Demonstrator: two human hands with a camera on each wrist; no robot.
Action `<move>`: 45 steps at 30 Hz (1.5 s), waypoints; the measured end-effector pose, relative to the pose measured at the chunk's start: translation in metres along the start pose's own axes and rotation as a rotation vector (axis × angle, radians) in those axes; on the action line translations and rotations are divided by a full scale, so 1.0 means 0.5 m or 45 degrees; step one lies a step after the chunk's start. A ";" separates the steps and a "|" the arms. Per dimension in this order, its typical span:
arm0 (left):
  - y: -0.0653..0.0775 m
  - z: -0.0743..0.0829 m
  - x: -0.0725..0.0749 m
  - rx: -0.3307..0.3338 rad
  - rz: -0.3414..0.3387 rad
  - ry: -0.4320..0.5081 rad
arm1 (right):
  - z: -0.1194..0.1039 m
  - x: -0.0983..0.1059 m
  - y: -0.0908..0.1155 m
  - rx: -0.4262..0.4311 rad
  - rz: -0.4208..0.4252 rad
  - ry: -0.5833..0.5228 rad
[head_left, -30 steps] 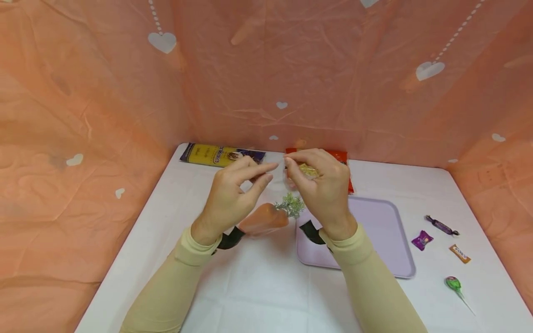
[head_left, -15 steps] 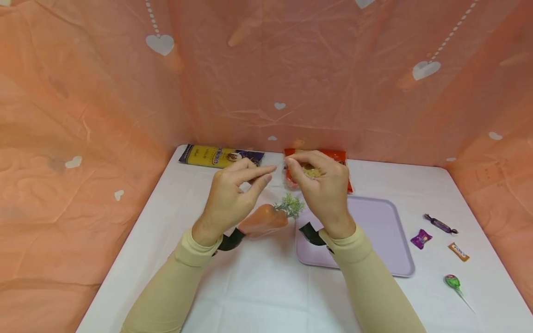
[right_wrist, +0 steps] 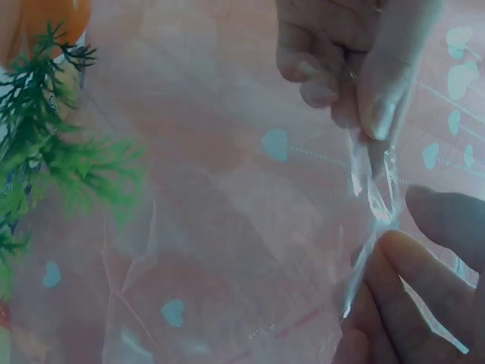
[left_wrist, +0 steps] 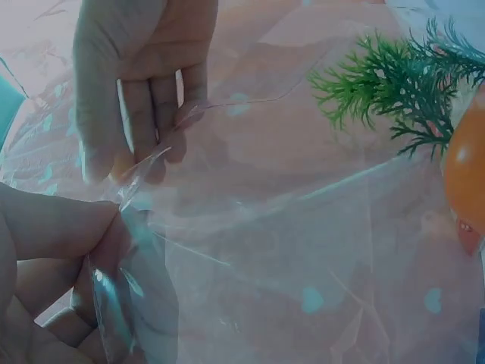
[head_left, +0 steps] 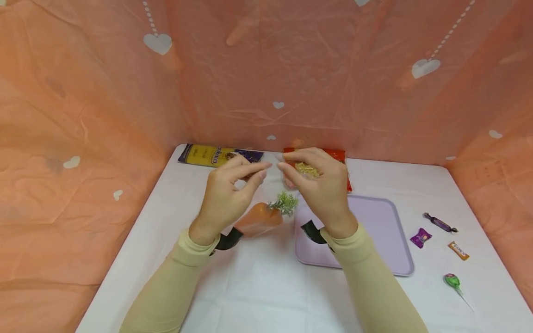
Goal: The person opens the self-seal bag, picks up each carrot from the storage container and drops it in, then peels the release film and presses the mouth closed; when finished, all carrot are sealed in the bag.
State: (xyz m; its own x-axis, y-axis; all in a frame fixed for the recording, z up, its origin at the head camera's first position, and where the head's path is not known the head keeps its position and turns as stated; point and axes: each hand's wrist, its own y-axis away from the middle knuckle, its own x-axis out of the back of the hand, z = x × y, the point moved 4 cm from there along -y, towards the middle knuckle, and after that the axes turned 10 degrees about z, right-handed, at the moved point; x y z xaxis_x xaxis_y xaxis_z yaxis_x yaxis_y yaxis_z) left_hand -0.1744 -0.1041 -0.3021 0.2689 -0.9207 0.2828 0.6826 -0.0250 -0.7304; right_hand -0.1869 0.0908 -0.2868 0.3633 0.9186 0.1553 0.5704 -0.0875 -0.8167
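Between the hands hangs a clear plastic bag (left_wrist: 250, 265), its thin film hard to see in the head view. An orange carrot (head_left: 260, 217) with a feathery green top (head_left: 285, 203) lies inside or behind the film. My left hand (head_left: 229, 189) pinches the upper edge of the bag between thumb and forefinger. Opposite it, my right hand (head_left: 318, 185) holds the same edge, thumb and forefinger slightly apart at the tips. The right wrist view shows creased film (right_wrist: 375, 205) running between the fingers of both hands. The fingertips of the two hands are close together.
A lilac tray (head_left: 383, 231) lies under the right forearm. Behind stand a yellow and blue packet (head_left: 204, 155) and a red packet (head_left: 343, 157). On the right are a dark wrapped sweet (head_left: 440, 223), a purple sweet (head_left: 421, 237), an orange-wrapped sweet (head_left: 458, 250) and a green lollipop (head_left: 453, 280).
Both hands have shifted slightly left, the left one more. The carrot has swung a little left with the bag. The right thumb and forefinger tips have parted slightly.
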 end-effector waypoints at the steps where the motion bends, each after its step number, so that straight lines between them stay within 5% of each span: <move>1: 0.001 0.001 0.000 -0.008 -0.003 -0.002 | -0.003 -0.003 0.000 0.026 0.000 0.001; 12: 0.001 0.009 -0.006 -0.056 -0.053 -0.016 | -0.017 -0.012 -0.007 0.179 0.035 0.075; 45: 0.004 0.014 -0.009 -0.081 -0.073 -0.071 | -0.023 -0.015 -0.004 0.208 0.058 0.166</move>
State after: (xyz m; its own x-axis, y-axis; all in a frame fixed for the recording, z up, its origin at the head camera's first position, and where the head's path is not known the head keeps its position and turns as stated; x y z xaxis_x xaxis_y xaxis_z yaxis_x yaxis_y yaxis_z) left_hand -0.1697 -0.0974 -0.3005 0.2698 -0.8938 0.3581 0.6539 -0.1030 -0.7496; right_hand -0.1825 0.0798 -0.2800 0.4843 0.8566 0.1781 0.4280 -0.0544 -0.9022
